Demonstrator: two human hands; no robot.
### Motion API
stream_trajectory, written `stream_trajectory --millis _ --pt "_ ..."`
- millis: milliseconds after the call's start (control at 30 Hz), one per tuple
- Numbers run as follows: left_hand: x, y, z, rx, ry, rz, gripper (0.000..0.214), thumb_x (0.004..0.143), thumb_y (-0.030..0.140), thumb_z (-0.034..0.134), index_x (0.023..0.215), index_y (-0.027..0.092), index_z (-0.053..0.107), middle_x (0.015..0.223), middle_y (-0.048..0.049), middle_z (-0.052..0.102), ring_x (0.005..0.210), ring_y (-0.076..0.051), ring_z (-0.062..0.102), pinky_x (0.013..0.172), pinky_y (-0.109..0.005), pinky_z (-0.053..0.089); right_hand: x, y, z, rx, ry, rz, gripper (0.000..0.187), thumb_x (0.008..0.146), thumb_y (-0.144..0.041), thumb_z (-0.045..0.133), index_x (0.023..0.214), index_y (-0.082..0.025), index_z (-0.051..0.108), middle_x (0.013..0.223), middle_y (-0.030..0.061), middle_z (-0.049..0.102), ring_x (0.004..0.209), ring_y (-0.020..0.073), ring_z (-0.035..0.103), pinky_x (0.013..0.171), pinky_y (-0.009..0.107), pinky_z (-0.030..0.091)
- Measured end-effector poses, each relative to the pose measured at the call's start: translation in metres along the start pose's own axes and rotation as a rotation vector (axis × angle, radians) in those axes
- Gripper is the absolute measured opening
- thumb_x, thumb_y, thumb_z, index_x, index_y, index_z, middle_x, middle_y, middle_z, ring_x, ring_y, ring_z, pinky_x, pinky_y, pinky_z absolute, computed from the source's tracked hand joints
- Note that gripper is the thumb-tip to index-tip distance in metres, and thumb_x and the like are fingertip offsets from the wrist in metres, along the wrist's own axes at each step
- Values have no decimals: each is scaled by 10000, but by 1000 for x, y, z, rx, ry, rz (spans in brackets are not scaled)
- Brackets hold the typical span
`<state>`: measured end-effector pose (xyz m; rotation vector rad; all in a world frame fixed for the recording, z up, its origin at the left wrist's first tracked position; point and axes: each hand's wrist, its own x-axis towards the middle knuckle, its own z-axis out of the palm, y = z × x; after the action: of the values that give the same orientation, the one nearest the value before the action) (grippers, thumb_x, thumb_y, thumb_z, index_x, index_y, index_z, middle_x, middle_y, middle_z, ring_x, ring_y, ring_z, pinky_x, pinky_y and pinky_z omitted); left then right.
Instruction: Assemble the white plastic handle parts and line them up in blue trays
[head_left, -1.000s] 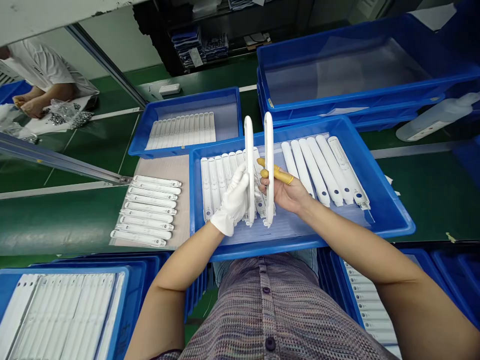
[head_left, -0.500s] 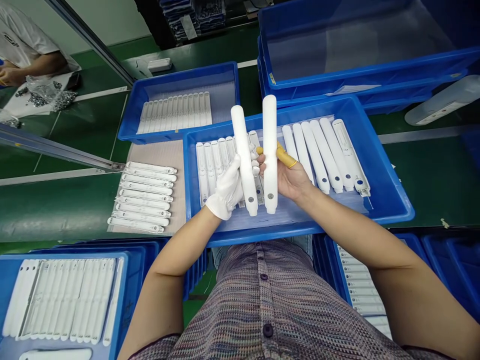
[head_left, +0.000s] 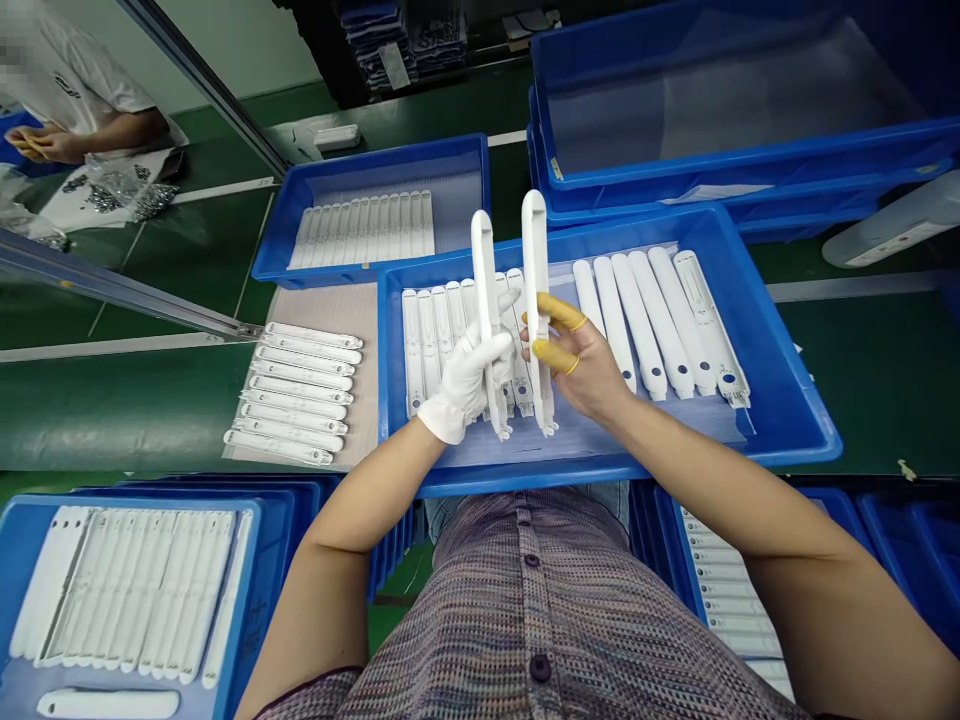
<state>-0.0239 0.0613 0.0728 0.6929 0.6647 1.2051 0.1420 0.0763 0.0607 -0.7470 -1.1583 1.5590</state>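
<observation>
My left hand (head_left: 466,380), in a white glove, is closed around a long white plastic housing (head_left: 484,270) with a rounded top. My right hand (head_left: 581,360), with yellow finger cots on two fingers, grips a second white plastic housing (head_left: 535,250). Both pieces stand nearly upright side by side, edge-on, slightly apart, with small clips at their lower ends. They are above a blue tray (head_left: 525,478), in which similar white housings lie in two groups, a left row (head_left: 427,340) partly hidden by my glove and a right row (head_left: 641,320).
Several white pieces (head_left: 296,395) lie on a beige sheet at the left. Another blue tray (head_left: 270,250) with housings stands behind. Stacked blue bins (head_left: 551,150) and a clear bottle (head_left: 892,220) are at the back right. Across the bench, a person's hands (head_left: 49,145) are near small metal parts.
Both housings have turned from showing their smooth broad faces to standing edge-on, with their hollow sides partly visible. My right fingers have shifted so that two yellow cots show.
</observation>
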Motion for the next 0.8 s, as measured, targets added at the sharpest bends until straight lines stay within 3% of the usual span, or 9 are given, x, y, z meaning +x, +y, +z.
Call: stream_trajectory --millis 100,167,267,367,467,533,600,700,800 --pt "-3 3 -2 127 -185 -27 379 827 529 735 750 176 622 568 22 510 425 -94 453 406 -229 391 -5 2 0 -371 67 -291 428 899 -476 759 1307 -354 712 1251 60 652 1237 265 606 1141 530 508" --pt "-3 5 -2 148 -249 -50 424 800 579 696 700 178 600 583 -8 539 428 -119 484 410 -263 410 -8 5 0 -535 82 -413 390 950 -449 692 1332 -368 708 1209 72 634 1208 269 605 1141 542 500" --pt "-1 7 -1 159 -249 -51 407 770 580 683 743 178 628 589 -10 550 422 -128 486 426 -286 419 -11 10 0 -617 80 -468 412 983 -386 638 1394 -397 666 1217 73 606 1189 265 606 1106 531 528" --pt "0 7 -2 197 -179 -52 488 786 580 665 1019 156 724 626 1 573 467 -146 518 485 -312 466 -9 7 -4 -662 56 -449 459 1000 -356 588 1457 -384 611 1258 81 584 1237 271 589 1122 534 522" --pt "3 5 -8 290 42 33 533 894 543 609 1242 157 725 691 -5 622 612 -168 603 665 -333 548 1 -4 -19 -775 0 -335 575 991 -288 526 1563 -341 496 1347 102 559 1245 279 596 1049 509 570" --pt "6 4 -15 364 224 79 466 953 504 592 1243 168 731 768 -24 679 730 -179 660 769 -324 560 12 -13 -36 -946 -41 -163 678 952 -236 546 1617 -282 421 1323 120 593 1121 275 651 953 478 603" --pt "9 4 -20 410 312 66 405 947 475 652 1220 183 717 862 -36 718 803 -182 688 784 -304 558 24 -18 -53 -1168 -117 64 717 941 -212 571 1634 -187 390 1203 135 669 957 262 685 891 451 603" --pt "11 5 -20 443 297 -41 402 858 482 790 1113 197 668 773 6 667 608 -117 600 578 -235 486 38 -15 -70 -1406 -282 309 663 992 -207 546 1624 -84 389 1163 171 729 902 267 706 863 405 582" --pt "11 7 -14 520 238 -117 466 793 563 833 977 198 610 618 69 545 409 -52 383 384 -196 285 51 -3 -71 -1465 -352 361 636 1008 -195 554 1620 -92 412 1210 181 748 1004 294 724 888 374 562"
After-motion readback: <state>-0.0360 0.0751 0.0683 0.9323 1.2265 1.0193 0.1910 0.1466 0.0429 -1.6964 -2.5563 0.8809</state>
